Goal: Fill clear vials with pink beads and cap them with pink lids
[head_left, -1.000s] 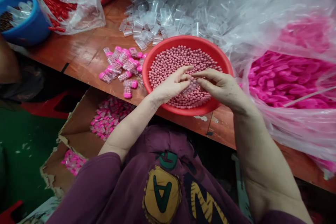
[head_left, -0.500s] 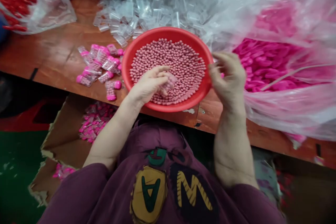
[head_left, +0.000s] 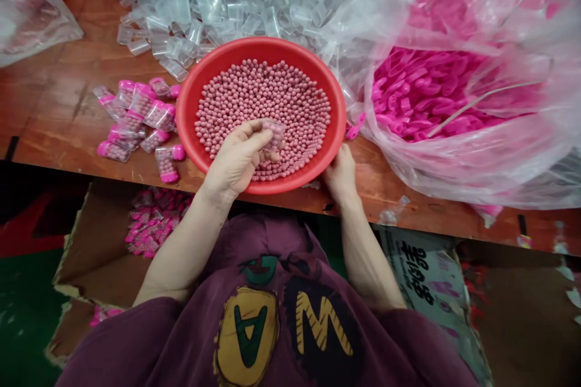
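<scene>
A red plastic bowl (head_left: pixel 185 127) on the wooden table holds a layer of small pink beads (head_left: pixel 267 91). Over its near part, my left hand (head_left: pixel 236 160) pinches a small clear plastic tube (head_left: pixel 273 135) with pink beads in it. My right hand (head_left: pixel 341 176) is at the bowl's lower right rim, its fingers curled against the edge and partly hidden beneath it. Left of the bowl lies a cluster of bead-filled tubes (head_left: pixel 143 97) with bright pink caps. One pink plastic piece (head_left: pixel 356 126) lies beside the bowl on the right.
Many clear tubes (head_left: pixel 227 0) are heaped behind the bowl. An open plastic bag (head_left: pixel 445 160) of pink plastic pieces (head_left: pixel 422 91) stands at the right. Below the table's left front edge, a cardboard box (head_left: pixel 100 242) contains capped tubes. Another clear bag (head_left: pixel 34 18) sits at far left.
My right hand has moved down and inward along the bowl's rim. The left hand has lifted slightly, with the tube now clearer in its fingers. The whole view has shifted to the right.
</scene>
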The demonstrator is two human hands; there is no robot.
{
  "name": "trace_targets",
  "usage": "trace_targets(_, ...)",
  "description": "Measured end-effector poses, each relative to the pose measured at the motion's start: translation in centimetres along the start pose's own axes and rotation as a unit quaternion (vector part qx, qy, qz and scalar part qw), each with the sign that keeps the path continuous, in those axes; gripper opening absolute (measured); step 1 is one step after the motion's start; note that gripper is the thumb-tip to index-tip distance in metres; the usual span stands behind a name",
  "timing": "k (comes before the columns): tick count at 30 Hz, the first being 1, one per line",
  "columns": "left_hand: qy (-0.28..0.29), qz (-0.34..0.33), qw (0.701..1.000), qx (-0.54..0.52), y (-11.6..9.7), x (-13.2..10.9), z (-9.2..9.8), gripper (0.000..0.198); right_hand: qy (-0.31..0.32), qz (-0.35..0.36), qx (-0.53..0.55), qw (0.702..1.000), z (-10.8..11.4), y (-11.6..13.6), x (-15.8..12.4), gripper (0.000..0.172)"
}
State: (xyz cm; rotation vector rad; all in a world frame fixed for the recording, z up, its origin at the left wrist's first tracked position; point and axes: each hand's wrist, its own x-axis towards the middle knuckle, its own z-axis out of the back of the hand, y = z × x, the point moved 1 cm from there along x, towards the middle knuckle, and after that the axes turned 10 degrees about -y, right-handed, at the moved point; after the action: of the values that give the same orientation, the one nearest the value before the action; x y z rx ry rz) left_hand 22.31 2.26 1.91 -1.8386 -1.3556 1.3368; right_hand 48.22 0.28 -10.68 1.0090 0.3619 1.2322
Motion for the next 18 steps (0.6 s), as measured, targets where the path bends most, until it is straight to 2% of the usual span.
trace_targets(4,0.003,0.003,1.0,-0.008,0.1,-0.2,-0.2,0.01,-0.072,-0.088,0.096,0.989,3.2,-1.1,1.9,0.049)
trace_targets(6,0.01,0.017,1.0,-0.011,0.2,-0.2,-0.3,0.01,-0.074,-0.08,0.139,0.984,4.7,0.2,2.5,0.053)
trace_targets(8,0.019,0.034,0.999,-0.014,0.4,-0.1,-0.4,0.015,-0.047,-0.036,0.156,0.986,5.6,2.9,2.8,0.052)
trace_targets(13,0.033,0.046,0.997,-0.046,0.6,0.2,-0.6,0.025,0.078,0.055,0.186,0.978,4.7,10.8,2.5,0.045)
trace_targets(16,0.032,0.043,0.997,-0.06,0.5,0.3,-0.4,0.029,0.13,0.098,0.143,0.976,3.2,13.5,2.5,0.042)
trace_targets(18,0.035,0.038,0.996,-0.072,0.3,0.4,-0.3,0.029,0.135,0.148,0.112,0.973,2.4,14.4,2.6,0.038)
